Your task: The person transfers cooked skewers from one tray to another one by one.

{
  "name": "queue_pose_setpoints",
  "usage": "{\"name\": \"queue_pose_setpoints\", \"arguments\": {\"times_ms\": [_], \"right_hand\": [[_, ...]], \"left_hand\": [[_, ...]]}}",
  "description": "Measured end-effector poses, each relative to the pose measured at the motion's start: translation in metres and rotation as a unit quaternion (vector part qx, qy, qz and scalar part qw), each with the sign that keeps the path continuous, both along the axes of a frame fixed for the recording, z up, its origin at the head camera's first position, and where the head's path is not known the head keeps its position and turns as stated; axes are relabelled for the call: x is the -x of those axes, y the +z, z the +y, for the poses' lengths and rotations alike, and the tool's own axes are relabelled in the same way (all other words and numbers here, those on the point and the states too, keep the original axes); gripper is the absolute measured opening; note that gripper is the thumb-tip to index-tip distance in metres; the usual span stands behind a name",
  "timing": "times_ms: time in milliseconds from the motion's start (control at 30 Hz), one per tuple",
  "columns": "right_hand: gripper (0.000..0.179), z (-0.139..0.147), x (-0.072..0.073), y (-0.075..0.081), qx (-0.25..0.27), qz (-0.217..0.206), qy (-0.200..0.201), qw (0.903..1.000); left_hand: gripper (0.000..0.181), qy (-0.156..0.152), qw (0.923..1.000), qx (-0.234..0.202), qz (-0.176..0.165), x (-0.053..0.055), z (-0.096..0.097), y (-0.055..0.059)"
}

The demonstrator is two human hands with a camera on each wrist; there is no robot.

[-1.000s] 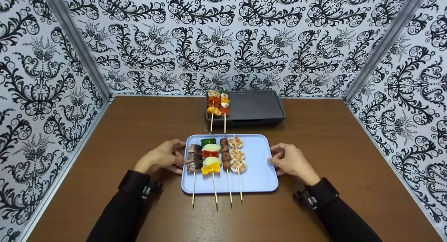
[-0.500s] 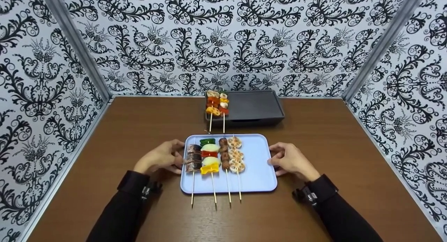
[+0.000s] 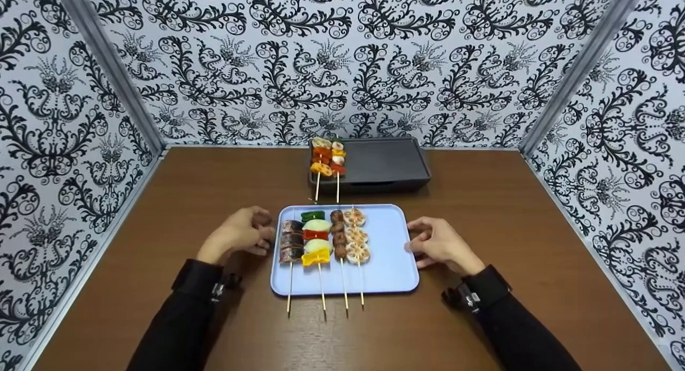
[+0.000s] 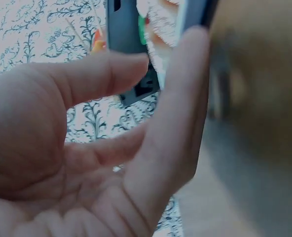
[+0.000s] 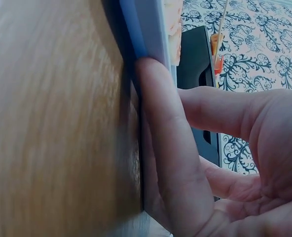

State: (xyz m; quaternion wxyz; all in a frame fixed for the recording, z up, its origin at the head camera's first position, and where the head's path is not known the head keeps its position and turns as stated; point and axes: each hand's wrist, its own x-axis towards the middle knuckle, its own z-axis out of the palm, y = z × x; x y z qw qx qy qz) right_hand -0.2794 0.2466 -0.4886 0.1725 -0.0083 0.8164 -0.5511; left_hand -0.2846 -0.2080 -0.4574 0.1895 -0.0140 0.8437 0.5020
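A light-blue tray (image 3: 389, 277) lies on the brown table with several skewers side by side. These are a dark-skinned fish-like skewer (image 3: 291, 240), a mixed vegetable skewer (image 3: 317, 247), a brown meatball skewer (image 3: 339, 237) and a lotus root skewer (image 3: 357, 236). Their sticks extend over the tray's near edge. Just off the tray's left edge is my left hand (image 3: 238, 234), fingers loosely bent and nothing between thumb and fingers. My right hand (image 3: 441, 245) holds the right rim, a finger against its outer side (image 5: 158, 84) and the thumb at the top; its thumb tip is partly hidden in the right wrist view.
Behind the tray stands a dark grey grill-like box (image 3: 385, 159). Two mixed skewers (image 3: 329, 158) lie on its left end, sticks toward me. Patterned white walls (image 3: 342, 66) enclose the table (image 3: 214, 167) at the back and sides.
My left hand has let go of the tray's left edge and drawn slightly left. The right hand stays at the rim. The whole head view has shifted a little.
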Motion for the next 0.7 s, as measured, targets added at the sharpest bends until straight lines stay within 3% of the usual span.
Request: {"name": "queue_pose_setpoints", "arguments": {"times_ms": [167, 367, 500, 700], "right_hand": [[0.058, 0.000, 0.002, -0.001, -0.005, -0.003, -0.003, 1.0000], [0.058, 0.001, 0.001, -0.002, 0.000, -0.003, -0.008, 1.0000], [0.058, 0.001, 0.001, -0.001, 0.004, -0.003, -0.010, 0.9999], [0.058, 0.000, 0.001, -0.002, 0.002, -0.004, -0.015, 0.9999]], "left_hand": [[0.053, 0.033, 0.9981, 0.024, 0.046, 0.002, 0.002, 0.016], [0.048, 0.020, 0.9946, 0.040, 0.093, 0.015, 0.015, 0.034], [0.046, 0.006, 0.9937, 0.028, 0.108, 0.022, 0.027, 0.044], [0.047, 0.000, 0.9945, 0.009, 0.105, 0.034, 0.050, 0.046]]}}
